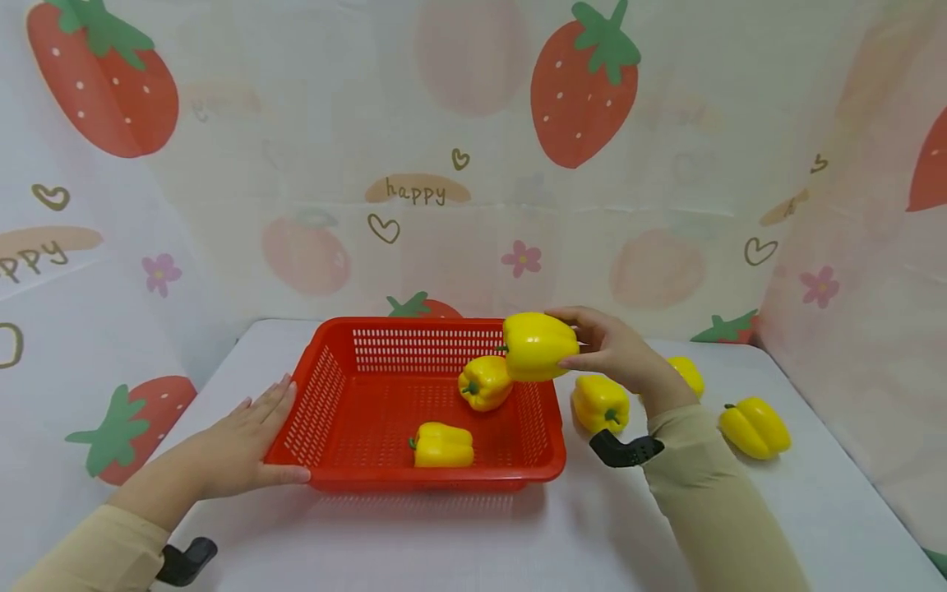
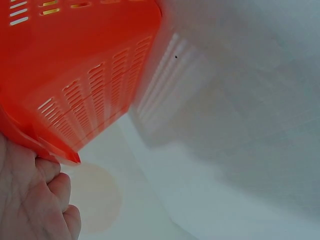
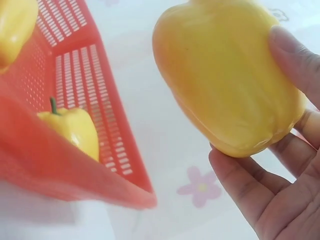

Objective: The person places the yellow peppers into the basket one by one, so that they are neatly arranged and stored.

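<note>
1. The right hand [image 1: 610, 355] pinches a pepper [image 1: 538, 347] by its blunt end, stem free, near the right rim of the basket [image 1: 436, 474]; exact height unclear.
2. The left hand [image 1: 240, 448], fingers straight, rests against the basket's left side, presumably steadying it.
3. Two more peppers [image 1: 485, 383] [image 1: 444, 445] lie inside, three outside.

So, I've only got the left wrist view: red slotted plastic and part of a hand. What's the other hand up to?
Observer: The right hand is holding up a yellow pepper.
Visitor: Oh! And is that red thing holding anything?
Observer: Yes, two peppers lie inside the red basket.
Visitor: Any more lying about?
Observer: Three others sit on the white table, to the right of the basket in the head view.
</note>
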A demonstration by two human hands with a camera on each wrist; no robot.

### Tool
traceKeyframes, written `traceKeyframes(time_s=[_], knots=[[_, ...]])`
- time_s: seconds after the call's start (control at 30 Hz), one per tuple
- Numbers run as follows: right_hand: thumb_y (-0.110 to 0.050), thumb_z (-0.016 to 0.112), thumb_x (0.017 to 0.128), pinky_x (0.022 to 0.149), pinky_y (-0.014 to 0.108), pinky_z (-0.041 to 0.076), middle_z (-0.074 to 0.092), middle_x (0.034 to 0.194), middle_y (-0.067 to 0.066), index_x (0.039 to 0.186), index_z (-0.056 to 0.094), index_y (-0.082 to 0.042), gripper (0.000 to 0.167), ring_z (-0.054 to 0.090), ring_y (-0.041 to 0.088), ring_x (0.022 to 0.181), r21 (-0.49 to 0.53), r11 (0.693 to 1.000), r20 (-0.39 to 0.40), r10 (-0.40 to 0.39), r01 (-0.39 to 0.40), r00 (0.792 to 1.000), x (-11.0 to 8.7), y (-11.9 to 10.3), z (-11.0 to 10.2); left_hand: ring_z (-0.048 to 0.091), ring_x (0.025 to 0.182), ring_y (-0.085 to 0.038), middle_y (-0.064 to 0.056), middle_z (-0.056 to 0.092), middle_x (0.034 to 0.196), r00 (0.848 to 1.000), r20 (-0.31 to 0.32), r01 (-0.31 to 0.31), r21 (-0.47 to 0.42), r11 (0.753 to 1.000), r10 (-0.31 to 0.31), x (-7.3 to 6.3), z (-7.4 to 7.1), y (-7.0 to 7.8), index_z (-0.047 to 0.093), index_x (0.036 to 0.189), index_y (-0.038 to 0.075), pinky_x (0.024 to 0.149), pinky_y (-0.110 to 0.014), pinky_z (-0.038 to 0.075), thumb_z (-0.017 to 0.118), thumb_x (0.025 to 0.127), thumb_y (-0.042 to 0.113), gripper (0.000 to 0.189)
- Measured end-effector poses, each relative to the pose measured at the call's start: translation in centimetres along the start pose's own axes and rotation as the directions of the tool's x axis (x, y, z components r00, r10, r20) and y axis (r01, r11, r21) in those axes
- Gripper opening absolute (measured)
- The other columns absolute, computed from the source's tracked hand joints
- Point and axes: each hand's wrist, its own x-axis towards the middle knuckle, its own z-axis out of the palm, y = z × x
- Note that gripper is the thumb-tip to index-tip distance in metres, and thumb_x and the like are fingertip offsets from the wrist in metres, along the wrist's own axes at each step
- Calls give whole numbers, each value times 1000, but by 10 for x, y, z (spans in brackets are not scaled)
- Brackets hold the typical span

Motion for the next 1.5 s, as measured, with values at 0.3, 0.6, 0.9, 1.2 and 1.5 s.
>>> traceKeyframes(time_s=[0.3,0.6,0.9,1.2,1.5], knots=[[-7,68,81,90,36,48,54,124,7,134,45,-15,58,54,25,108,24,999,27,48,-49,998,22,-5,27,16,134,-39,-21,12,150,1000,9,-12,0,1000,12,-2,-2,0,10,145,-1,104,-60,19,53,66,76,118],[-10,69,81,89,35,49,53,122,9,134,44,-9,58,56,24,103,-28,998,80,50,-48,996,43,-26,48,16,134,-39,-21,13,150,1000,7,-7,-5,1000,7,-2,-2,0,10,145,-1,104,-60,18,54,66,75,118],[-26,74,78,85,33,50,51,121,-2,128,51,-27,55,55,21,103,-77,996,85,56,-49,995,64,-5,60,15,134,-39,-21,13,150,1000,3,-8,8,1000,8,-1,-2,1,10,145,-1,105,-60,18,53,65,76,119],[-29,75,76,86,32,49,52,118,-4,127,52,-27,56,55,19,102,-124,988,57,103,-95,993,76,-5,70,16,134,-39,-21,13,150,1000,-6,-17,10,1000,17,-1,-2,1,11,145,-1,104,-59,19,53,65,77,119],[-40,76,71,84,33,49,55,114,-7,123,52,-36,57,51,19,103,-150,970,55,201,-191,978,83,-5,81,17,134,-40,-21,14,149,1000,-5,-22,7,1000,22,-2,-3,3,12,144,-2,105,-59,19,53,66,77,119]])
